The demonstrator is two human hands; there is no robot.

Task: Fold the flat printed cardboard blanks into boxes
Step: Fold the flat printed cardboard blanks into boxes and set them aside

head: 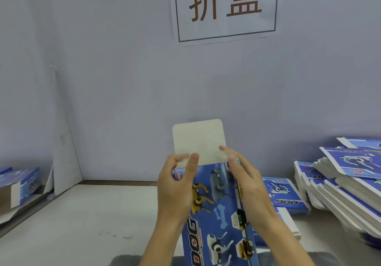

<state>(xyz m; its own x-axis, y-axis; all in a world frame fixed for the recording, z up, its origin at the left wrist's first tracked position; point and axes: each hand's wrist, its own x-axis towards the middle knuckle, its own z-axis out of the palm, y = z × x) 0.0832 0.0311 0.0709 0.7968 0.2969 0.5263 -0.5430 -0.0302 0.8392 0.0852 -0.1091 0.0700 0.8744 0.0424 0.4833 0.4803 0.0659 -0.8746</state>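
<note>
A pale grey tabletop [86, 214] is bounded by a plain lilac-grey wall [103, 80], on which a white paper sign with brown characters [225, 8] is fixed. Above the tabletop's near edge, a blue printed cardboard blank with robot-dog pictures [218, 210] is held upright, its plain cream flap [199, 140] raised. The blank's left edge is gripped by the left hand [177, 185], thumb pressed on the flap. The right hand [245, 183] is laid against the right side, fingers nearly straight. Stacked blue flat blanks [346, 183] are piled on the right; folded blue boxes [18, 183] are seen at far left.
</note>
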